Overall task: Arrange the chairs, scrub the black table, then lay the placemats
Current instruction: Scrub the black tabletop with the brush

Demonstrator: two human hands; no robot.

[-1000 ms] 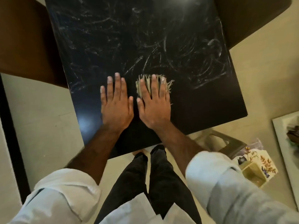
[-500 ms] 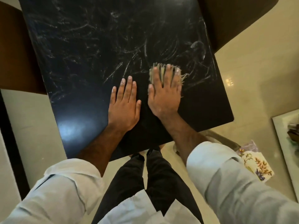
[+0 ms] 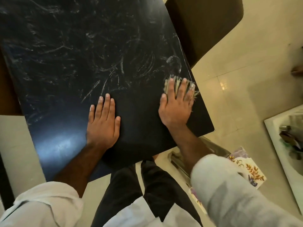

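Scrub step. Right grip (image 3: 176,105) flat, fingers straight, nothing clenched, pressing frayed scrub pad (image 3: 177,84) onto bench (image 3: 82,54) by right edge; palm wt gives scrubbing pressure. Left grip (image 3: 102,125) released, flat on bench near-centre, prob bracing body. White smears cover far part. Floral mats (image 3: 250,169) on floor, near right.

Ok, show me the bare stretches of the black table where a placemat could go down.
Free: the far half of the black table, streaked white but bare, and the near-left corner beside the left hand. A dark strip lies between the hands. Crowded: the right edge, where the right hand presses the scrubber.
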